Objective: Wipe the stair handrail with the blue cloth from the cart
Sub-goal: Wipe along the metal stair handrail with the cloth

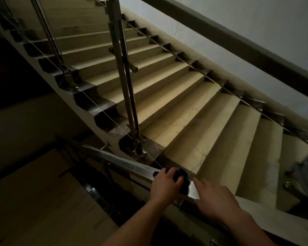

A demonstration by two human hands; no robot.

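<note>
A shiny metal handrail [124,163] runs from the lower right up to the left across the bottom of the view. My left hand [165,188] grips a bunched blue cloth [180,174] and holds it against the top of the rail. Only small parts of the cloth show between and past the fingers. My right hand [215,199] lies just to the right of it on the rail, fingers straight and pointing up-left, holding nothing.
Beige stairs [185,103] climb away behind the rail, with a metal baluster post [126,82] at their foot and a dark wall rail [238,41] at the right. Below left is a dim lower landing [34,192]. The stairwell is poorly lit.
</note>
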